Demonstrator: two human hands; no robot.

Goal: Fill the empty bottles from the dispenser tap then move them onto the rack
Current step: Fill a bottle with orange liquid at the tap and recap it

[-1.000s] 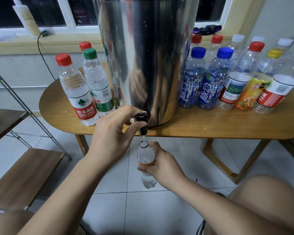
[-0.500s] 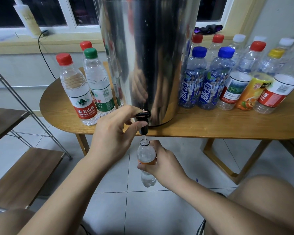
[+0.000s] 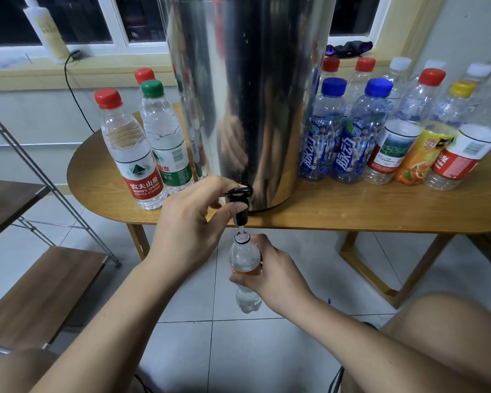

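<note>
Tall cylindrical stainless-steel dispenser [image 3: 247,95], set at the front edge of an oval wooden table [image 3: 352,211]. To the left a metal-framed rack with wooden shelves [image 3: 40,293] is shown; every bottle in view stands on the table or is in hand, so the move to the rack is judged to be wholly ahead.

Right of the dispenser, a crowd of capped clear plastic bottles with mixed labels [image 3: 349,137] is seen; these look empty and are judged to await filling. To its left three capped bottles stand together, among them a red-capped one with a red-and-white label [image 3: 131,154] and a green-capped one [image 3: 165,143]; these appear full. The task is thus judged to be at an early stage.

The lever of the black plastic tap [image 3: 240,202] is gripped by the left hand [image 3: 190,231], fingers curled over it and thumb against the spout. A small uncapped clear bottle with an orange label band [image 3: 244,259] is grasped round its middle by the right hand [image 3: 270,275]. It is held roughly upright below the table edge, above the tiled floor, mouth just under the spout. A thin stream of water [image 3: 241,228] is seen entering it; water shows at its base, but the level is hidden by fingers and label.
</note>
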